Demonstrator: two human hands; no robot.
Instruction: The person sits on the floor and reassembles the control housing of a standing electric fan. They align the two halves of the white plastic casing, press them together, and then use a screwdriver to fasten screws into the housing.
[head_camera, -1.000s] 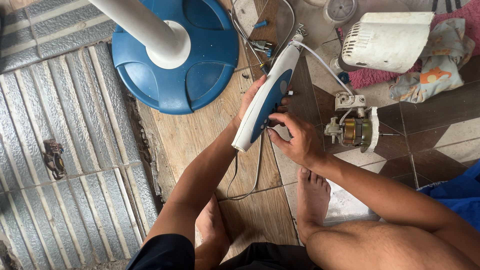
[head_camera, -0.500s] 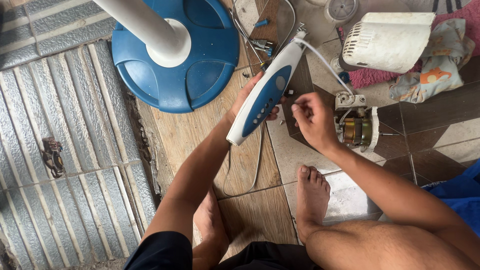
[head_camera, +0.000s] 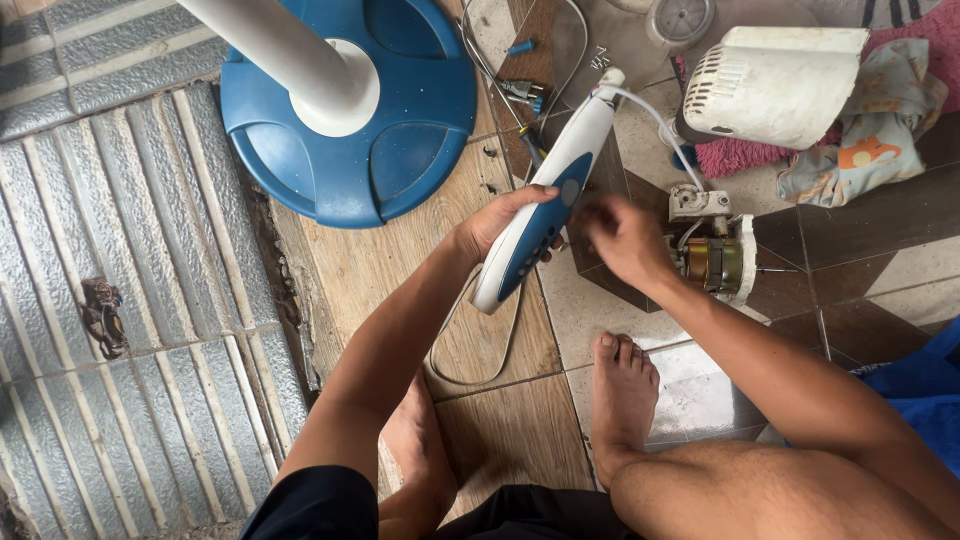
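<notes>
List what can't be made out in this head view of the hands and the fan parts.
- Right hand: fingertips are motion-blurred, so what they pinch, if anything, cannot be told.
- Control panel: its back is hidden by the left hand and by its own front.
- Motor: its left side is hidden behind the right hand.
- Fan base: cut off by the top edge.
- Screws: too small to count.

No packages, signs or screens show anywhere on the floor (head_camera: 500, 440). The only thing near a label is the blue oval panel (head_camera: 535, 235) on the white fan control housing (head_camera: 555, 190), with small pale button marks too small to make out. A printed orange figure sits on the crumpled cloth (head_camera: 865, 150) at the right.
</notes>
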